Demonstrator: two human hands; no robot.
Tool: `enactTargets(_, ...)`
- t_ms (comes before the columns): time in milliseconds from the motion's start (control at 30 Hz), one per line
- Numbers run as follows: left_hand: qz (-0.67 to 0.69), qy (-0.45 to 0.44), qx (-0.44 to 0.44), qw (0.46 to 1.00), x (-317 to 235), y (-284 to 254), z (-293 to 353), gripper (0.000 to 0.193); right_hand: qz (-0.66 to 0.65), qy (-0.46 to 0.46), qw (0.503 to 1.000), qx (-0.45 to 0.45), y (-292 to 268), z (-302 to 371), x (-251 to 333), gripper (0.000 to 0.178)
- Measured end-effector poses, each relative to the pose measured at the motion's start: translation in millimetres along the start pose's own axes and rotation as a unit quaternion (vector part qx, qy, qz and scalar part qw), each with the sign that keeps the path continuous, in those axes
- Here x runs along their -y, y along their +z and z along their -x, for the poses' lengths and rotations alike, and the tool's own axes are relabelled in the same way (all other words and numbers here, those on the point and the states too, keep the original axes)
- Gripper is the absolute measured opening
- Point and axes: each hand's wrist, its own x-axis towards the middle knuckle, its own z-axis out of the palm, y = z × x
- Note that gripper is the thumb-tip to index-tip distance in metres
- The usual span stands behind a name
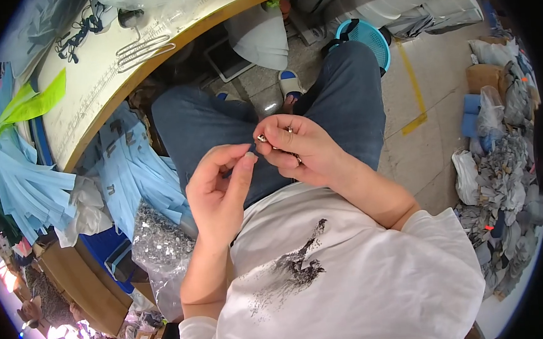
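Observation:
Over my lap, my right hand (301, 146) is closed round several small shiny metal pieces. One silvery metal piece (261, 138) sits at its thumb and fingertips, and others peek out between the fingers; their exact kind is too small to tell. Just beside it on the left, my left hand (217, 182) is closed, thumb and index fingertips close together. Whatever lies between those fingertips, if anything, is too small to make out. The two hands are close but apart.
A curved-looking worktable (94, 112) with bent metal wire (146, 53) stands at the front left. Light blue strips (131, 159) hang beside it. A turquoise basket (366, 39) is beyond my knee. Grey scraps (503, 199) are heaped at the right; a clear bag (161, 251) lies left.

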Motion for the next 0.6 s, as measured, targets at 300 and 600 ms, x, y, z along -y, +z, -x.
enactTargets(300,-0.064,0.015,-0.012,0.998,0.1,3.2,-4.0,0.004,0.004,0.009,1.0,-0.01,3.1,1.2,2.3,0.02)
enactTargets(600,-0.088,0.034,-0.039,0.995,3.2,6.1,-4.2,0.003,0.014,-0.01,1.0,-0.024,1.2,-1.9,-5.8,0.02)
